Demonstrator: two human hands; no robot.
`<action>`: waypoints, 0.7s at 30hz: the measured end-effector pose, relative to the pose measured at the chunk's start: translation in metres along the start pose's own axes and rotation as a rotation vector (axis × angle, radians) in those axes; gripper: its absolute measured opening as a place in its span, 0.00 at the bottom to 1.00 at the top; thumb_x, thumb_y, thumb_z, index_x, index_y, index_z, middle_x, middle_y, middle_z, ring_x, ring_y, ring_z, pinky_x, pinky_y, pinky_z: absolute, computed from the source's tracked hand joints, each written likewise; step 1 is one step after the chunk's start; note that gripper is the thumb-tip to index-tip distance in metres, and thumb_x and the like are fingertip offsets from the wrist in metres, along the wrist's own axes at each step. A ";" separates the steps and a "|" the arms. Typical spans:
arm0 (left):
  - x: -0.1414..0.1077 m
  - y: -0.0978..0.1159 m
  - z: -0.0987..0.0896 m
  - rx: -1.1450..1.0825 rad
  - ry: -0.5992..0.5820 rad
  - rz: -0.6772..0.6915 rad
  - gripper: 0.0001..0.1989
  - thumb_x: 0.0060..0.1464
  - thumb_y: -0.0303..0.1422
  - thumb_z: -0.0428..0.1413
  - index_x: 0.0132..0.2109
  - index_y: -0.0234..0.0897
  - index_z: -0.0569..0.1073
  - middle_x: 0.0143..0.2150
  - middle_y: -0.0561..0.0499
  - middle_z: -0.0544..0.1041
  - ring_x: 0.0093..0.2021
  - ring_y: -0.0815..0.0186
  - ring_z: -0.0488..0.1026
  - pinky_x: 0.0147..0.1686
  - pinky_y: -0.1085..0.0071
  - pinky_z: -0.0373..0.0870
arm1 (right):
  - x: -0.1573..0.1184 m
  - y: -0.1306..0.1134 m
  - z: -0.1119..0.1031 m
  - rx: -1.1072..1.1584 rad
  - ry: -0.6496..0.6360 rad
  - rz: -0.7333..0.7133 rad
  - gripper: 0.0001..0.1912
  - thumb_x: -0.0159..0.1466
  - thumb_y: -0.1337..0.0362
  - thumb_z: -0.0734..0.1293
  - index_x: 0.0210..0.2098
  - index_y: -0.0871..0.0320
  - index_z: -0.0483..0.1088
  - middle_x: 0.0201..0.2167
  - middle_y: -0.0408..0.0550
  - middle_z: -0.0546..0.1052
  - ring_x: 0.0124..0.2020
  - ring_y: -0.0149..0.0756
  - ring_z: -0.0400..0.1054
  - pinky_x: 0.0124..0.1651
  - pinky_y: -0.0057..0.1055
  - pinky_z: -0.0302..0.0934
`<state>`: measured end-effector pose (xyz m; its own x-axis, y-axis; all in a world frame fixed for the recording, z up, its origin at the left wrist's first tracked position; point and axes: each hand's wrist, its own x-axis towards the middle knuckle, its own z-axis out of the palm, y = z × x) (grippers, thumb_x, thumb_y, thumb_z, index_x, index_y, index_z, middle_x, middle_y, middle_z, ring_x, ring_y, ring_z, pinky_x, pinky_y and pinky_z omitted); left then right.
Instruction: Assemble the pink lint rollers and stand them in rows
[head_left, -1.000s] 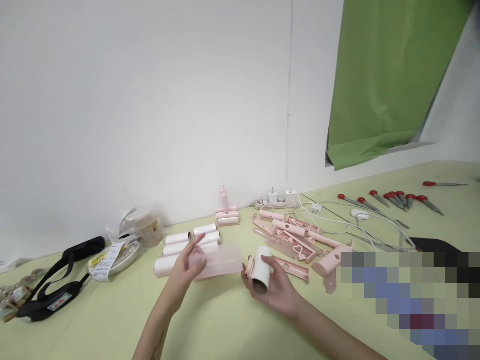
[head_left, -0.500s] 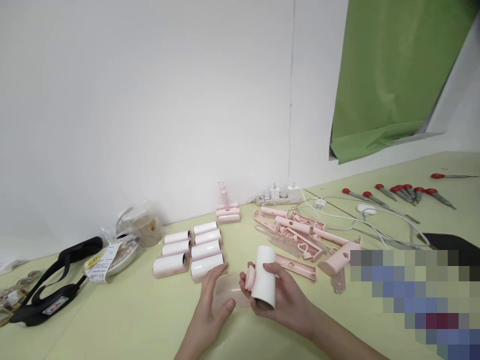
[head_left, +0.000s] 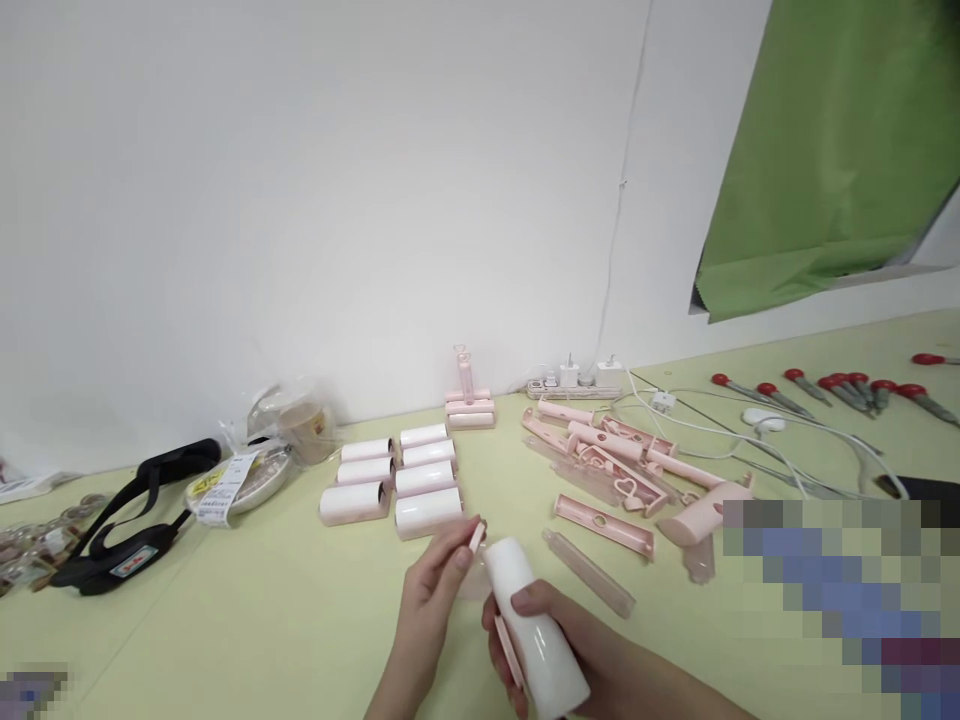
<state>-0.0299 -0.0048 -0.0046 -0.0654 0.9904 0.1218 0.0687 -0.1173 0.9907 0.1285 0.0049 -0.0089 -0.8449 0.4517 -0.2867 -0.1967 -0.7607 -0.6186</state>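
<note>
My right hand [head_left: 562, 640] is wrapped round a white roll [head_left: 534, 630], which is tilted, with a pink round piece [head_left: 508, 650] under its fingers beside the roll. Just left of the roll's upper end, my left hand [head_left: 435, 590] pinches a small pink piece [head_left: 477, 537] between thumb and fingers. Several white rolls [head_left: 427, 511] lie in two columns beyond my left hand. To the right rest a pink half-shell [head_left: 604, 526] and a clear tube [head_left: 589, 572]. A faint clear piece on the table is partly hidden between my hands.
Pink parts [head_left: 606, 442] are heaped at centre right, near white cables and a power strip [head_left: 574, 388]. Assembled pink rollers [head_left: 470, 407] stand by the wall. Red-handled tools [head_left: 859, 385] lie far right; a black strap [head_left: 112, 560] and packaged food [head_left: 240, 480] lie left.
My left hand was open and now pinches a small pink piece. The roll in my right hand has moved lower and tilted. The view has shifted, showing more of the clear tube.
</note>
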 end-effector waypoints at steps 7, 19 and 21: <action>-0.003 0.005 0.006 0.099 -0.138 0.000 0.17 0.53 0.41 0.46 0.44 0.40 0.73 0.49 0.48 0.71 0.51 0.59 0.63 0.52 0.64 0.58 | 0.001 0.002 -0.001 -0.130 0.005 0.033 0.14 0.51 0.58 0.58 0.31 0.62 0.65 0.20 0.44 0.69 0.19 0.29 0.66 0.15 0.19 0.52; -0.007 0.004 0.001 -0.040 0.143 0.146 0.16 0.44 0.38 0.57 0.43 0.41 0.74 0.48 0.48 0.70 0.47 0.57 0.66 0.41 0.69 0.67 | 0.007 -0.009 -0.005 -0.201 0.100 -0.216 0.20 0.56 0.50 0.58 0.33 0.62 0.65 0.26 0.48 0.72 0.26 0.33 0.67 0.31 0.31 0.61; -0.009 0.006 -0.003 0.017 0.368 0.292 0.15 0.45 0.35 0.57 0.43 0.45 0.73 0.49 0.51 0.68 0.49 0.59 0.64 0.41 0.72 0.67 | 0.006 -0.017 -0.008 -0.125 0.154 -0.362 0.18 0.59 0.52 0.56 0.38 0.61 0.64 0.32 0.50 0.72 0.34 0.36 0.68 0.41 0.36 0.59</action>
<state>-0.0321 -0.0142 0.0009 -0.3894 0.8239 0.4118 0.1529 -0.3830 0.9110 0.1308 0.0238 -0.0057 -0.6460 0.7514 -0.1346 -0.3976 -0.4818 -0.7809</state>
